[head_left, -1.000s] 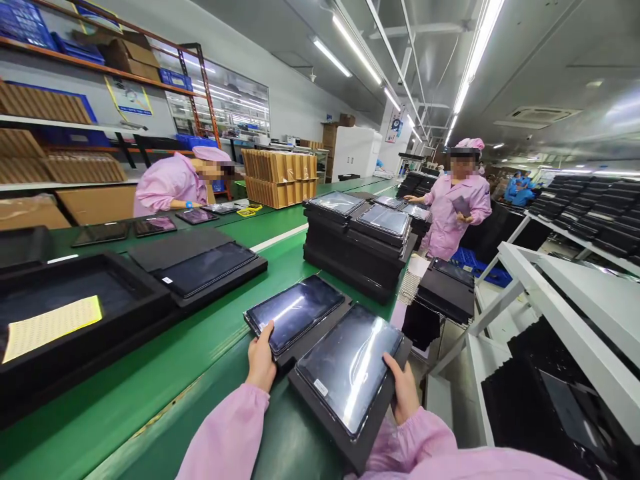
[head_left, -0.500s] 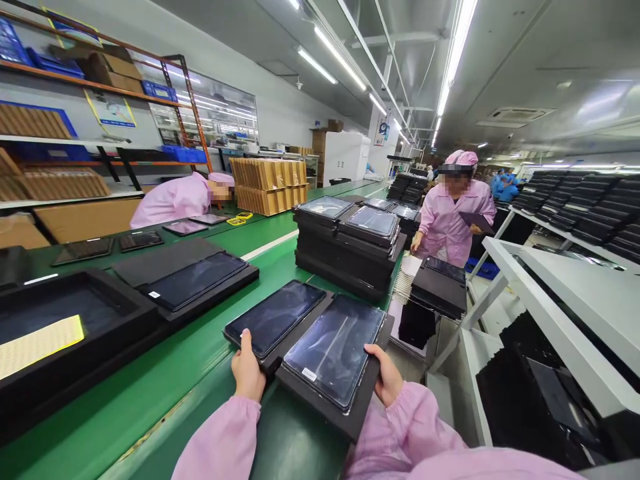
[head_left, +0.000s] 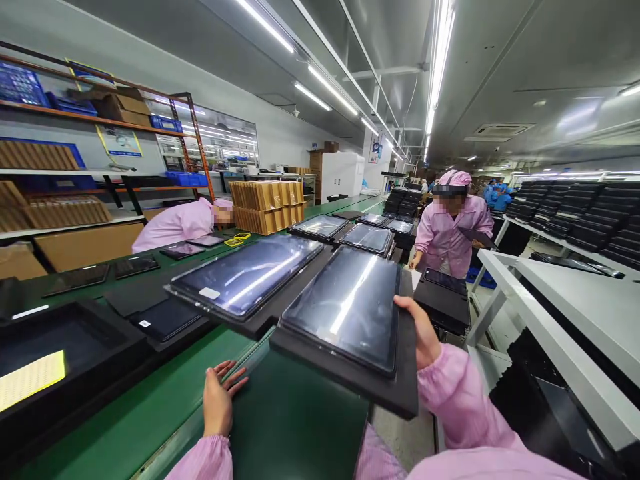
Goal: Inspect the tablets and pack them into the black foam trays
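The right hand (head_left: 424, 330) grips a flat black foam tray (head_left: 409, 353) by its edge, apparently steadying two glossy dark rectangular tablets (head_left: 345, 303); the left hand (head_left: 219, 400) is empty, fingers parted.

Room below foam tray (head_left: 295, 285), tablet stack (head_left: 367, 238) behind, white rack (head_left: 540, 317) right.

Remotely, I count two tablets (head_left: 245, 277) on the black foam (head_left: 407, 360), four stack-top tablets (head_left: 367, 237) beyond it, four flat tablets (head_left: 136, 265) on the green bench (head_left: 135, 387) to its left, one yellow-edged sheet (head_left: 33, 380) left of it, and two pink-clad co-workers (head_left: 453, 230) past it.
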Tool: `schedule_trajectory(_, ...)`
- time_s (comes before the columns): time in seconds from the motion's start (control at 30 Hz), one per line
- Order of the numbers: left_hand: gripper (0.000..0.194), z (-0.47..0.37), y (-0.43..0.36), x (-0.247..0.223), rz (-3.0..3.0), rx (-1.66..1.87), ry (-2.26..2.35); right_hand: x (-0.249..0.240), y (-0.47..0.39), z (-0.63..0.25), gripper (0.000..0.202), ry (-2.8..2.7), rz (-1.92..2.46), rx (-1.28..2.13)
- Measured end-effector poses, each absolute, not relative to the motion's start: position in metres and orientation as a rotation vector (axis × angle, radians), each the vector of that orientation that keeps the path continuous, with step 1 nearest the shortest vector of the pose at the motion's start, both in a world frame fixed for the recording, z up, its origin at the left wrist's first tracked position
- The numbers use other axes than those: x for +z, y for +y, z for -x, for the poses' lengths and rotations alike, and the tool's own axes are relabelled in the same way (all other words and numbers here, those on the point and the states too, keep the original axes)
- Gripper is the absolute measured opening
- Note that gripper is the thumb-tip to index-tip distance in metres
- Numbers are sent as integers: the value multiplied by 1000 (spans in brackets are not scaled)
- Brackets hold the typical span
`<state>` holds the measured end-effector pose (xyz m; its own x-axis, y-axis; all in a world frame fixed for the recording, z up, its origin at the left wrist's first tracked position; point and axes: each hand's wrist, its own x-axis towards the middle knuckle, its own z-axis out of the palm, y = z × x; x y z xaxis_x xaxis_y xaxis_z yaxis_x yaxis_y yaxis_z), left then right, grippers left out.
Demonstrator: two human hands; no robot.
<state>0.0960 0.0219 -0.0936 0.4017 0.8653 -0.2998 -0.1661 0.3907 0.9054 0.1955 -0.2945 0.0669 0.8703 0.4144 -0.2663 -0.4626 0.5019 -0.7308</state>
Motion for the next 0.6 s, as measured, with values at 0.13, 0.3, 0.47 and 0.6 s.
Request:
schedule_trajectory(0.13,20,-95,21,-91,-935,763,928,113,-298,-234,10,-44,911,414)
schedule_trajectory(0.3,17,-95,24,-93,-953,763,921,159,-291,-292,11,-181,907,249)
schedule_trajectory(0.47,34,-99,35,-110,-946,770,905,186,-274,-342,14,-290,905,131)
schedule_trajectory(0.6,45,-101,45,-128,-1025,808,868,188,-255,-376,26,-341,900,86)
